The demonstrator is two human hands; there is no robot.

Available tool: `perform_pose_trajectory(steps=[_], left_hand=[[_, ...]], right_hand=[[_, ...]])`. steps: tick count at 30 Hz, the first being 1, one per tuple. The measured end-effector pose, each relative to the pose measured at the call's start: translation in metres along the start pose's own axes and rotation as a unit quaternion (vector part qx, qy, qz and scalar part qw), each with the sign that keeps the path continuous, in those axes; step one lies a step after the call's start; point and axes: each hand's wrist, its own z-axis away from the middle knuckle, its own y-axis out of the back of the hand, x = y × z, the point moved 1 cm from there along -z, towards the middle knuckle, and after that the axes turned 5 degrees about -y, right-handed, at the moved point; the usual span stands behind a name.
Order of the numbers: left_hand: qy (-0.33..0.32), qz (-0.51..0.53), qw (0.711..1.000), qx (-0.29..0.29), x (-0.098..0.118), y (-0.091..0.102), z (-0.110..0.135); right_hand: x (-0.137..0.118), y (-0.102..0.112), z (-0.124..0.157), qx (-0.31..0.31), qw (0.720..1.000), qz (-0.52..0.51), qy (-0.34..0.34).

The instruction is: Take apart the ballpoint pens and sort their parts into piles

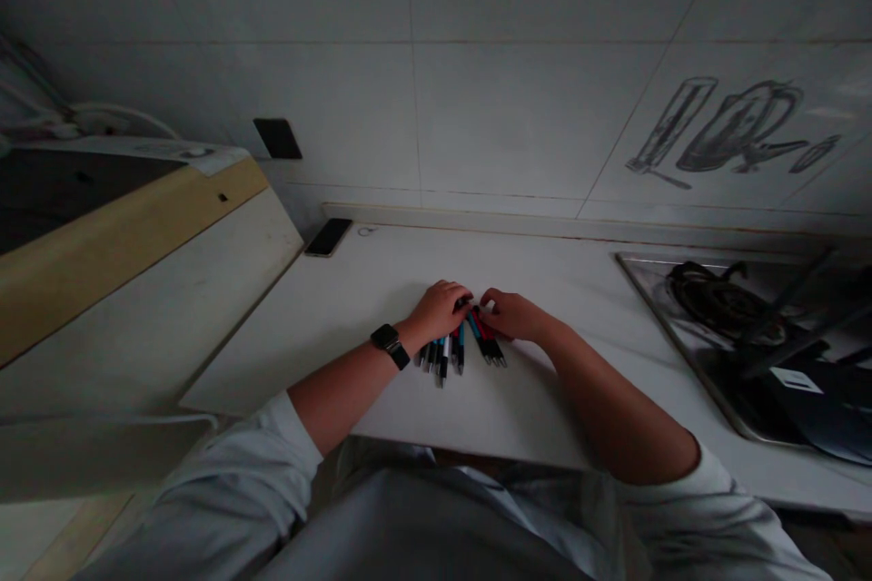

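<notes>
Pens lie fanned in a loose bunch on the white counter, barrels blue, red, black and white, tips pointing toward me. I see my left hand curled over their upper ends and my right hand pressing the red ones; whether either truly grips, I cannot tell.

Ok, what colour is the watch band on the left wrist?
Black: the watch band is clearest in the head view, behind the left hand.
</notes>
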Motion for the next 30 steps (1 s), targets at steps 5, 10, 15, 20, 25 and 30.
perform_pose_trajectory(steps=[5,10,15,20,25,30], left_hand=[[-0.02,0.055,0.998,-0.024,0.004,0.002,0.001],[-0.029,0.077,0.996,-0.027,0.008,0.005,0.002],[-0.053,0.087,0.994,-0.031,0.009,0.007,0.003],[-0.064,0.057,0.996,-0.007,0.01,0.007,0.004],[-0.061,0.066,0.995,-0.048,0.013,0.003,0.006],[-0.053,0.072,0.995,-0.032,0.017,0.006,0.007]], right_hand=[[-0.006,0.001,0.014,0.02,0.999,0.023,-0.026],[-0.007,-0.001,0.016,0.012,0.999,-0.008,-0.046],[-0.007,-0.001,0.019,0.027,0.998,0.04,-0.05],[-0.015,-0.003,0.029,0.055,0.989,0.133,-0.043],[-0.025,-0.007,0.039,0.034,0.988,0.151,-0.024],[-0.03,-0.007,0.045,0.03,0.985,0.165,-0.032]])
